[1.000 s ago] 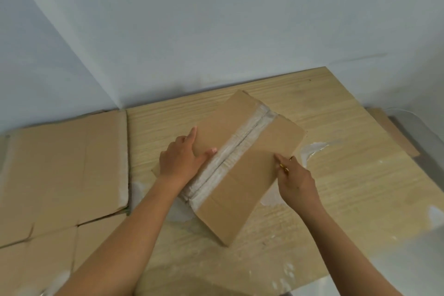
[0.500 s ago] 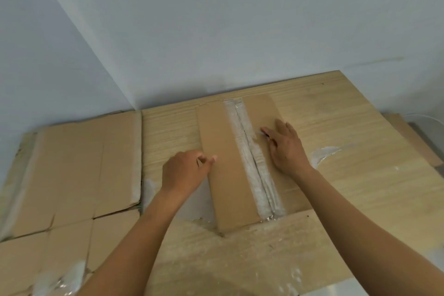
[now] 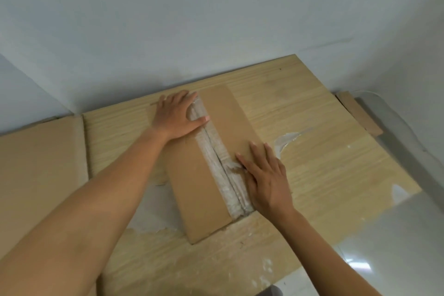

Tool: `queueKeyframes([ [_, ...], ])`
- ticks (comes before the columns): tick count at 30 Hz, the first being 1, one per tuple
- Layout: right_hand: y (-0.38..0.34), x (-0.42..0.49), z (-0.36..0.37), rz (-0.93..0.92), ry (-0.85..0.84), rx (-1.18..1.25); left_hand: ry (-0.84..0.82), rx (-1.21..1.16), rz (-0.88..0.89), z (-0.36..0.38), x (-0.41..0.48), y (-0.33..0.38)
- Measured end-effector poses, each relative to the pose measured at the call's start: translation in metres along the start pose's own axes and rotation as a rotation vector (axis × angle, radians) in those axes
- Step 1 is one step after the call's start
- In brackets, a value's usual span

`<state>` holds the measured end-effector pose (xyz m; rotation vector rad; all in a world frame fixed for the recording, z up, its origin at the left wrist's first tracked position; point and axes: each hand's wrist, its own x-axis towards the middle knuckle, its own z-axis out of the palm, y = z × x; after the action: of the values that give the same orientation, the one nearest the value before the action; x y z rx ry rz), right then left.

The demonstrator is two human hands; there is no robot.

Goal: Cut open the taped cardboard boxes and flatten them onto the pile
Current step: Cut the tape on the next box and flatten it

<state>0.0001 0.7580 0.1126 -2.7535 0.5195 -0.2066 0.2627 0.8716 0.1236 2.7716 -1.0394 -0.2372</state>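
Cardboard box [image 3: 199,175] is being pressed flat on the table [image 3: 324,151], its taped seam [image 3: 216,156] running 11 to 5 o'clock, by the left hand [image 3: 176,116] at the far end and the nearer right hand [image 3: 266,180], both laid flat and gripping nothing, with the pile [image 3: 40,163] lying at 9 o'clock across bare wood.
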Motion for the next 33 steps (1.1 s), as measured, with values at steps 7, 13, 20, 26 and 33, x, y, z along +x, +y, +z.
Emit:
queueKeyframes([
  [7, 0.033, 0.067, -0.008, -0.098, 0.040, -0.011, 0.152, -0.026, -0.352, 0.005, -0.069, -0.019],
  [13, 0.026, 0.080, -0.009, 0.005, 0.147, 0.076, 0.223, -0.079, -0.657, 0.013, -0.115, -0.001],
  [20, 0.068, 0.045, -0.038, 0.311, 0.141, 0.550, 0.260, -0.113, -0.849, 0.024, -0.129, 0.052],
  [26, 0.111, 0.053, -0.052, 0.378, -0.089, 0.611, 0.197, -0.090, -0.521, 0.040, -0.126, 0.123],
  [33, 0.110, 0.047, -0.043, 0.300, -0.307, 0.826, 0.212, -0.020, -0.160, 0.074, -0.133, 0.201],
])
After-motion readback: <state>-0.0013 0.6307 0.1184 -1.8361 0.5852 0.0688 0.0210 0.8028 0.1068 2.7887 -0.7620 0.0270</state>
